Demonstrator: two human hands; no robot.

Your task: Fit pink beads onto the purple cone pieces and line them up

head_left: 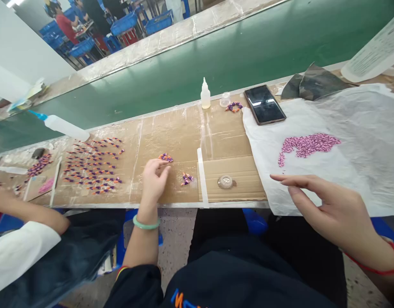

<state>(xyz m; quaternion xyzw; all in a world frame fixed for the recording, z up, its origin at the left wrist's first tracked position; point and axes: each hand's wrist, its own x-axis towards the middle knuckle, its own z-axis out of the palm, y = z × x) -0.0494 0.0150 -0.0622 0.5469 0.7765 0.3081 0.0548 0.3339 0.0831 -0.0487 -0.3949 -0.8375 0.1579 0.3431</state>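
Observation:
My left hand [154, 177] is over the brown covered tabletop, palm down. Its curved fingertips are at a small cluster of purple and orange pieces [165, 157], with a gap between thumb and index finger. A second small cluster [187, 179] lies just right of it. My right hand [333, 203] hovers above the near part of a white sheet [264, 149], fingers stretched leftward, thumb apart and nothing visible between them. Beyond it, many small pink pieces [309, 145] are spread on the sheet. Between my hands, a small clear round dish [225, 182] sits on a cardboard piece [244, 167].
Rows of purple and orange pieces [94, 164] lie to the left, near a white bottle with a blue tip [66, 127]. At the back stand a small dropper bottle [205, 95], a clear cup [225, 99] and a phone [265, 105]. A co-worker's arm [26, 209] is at far left.

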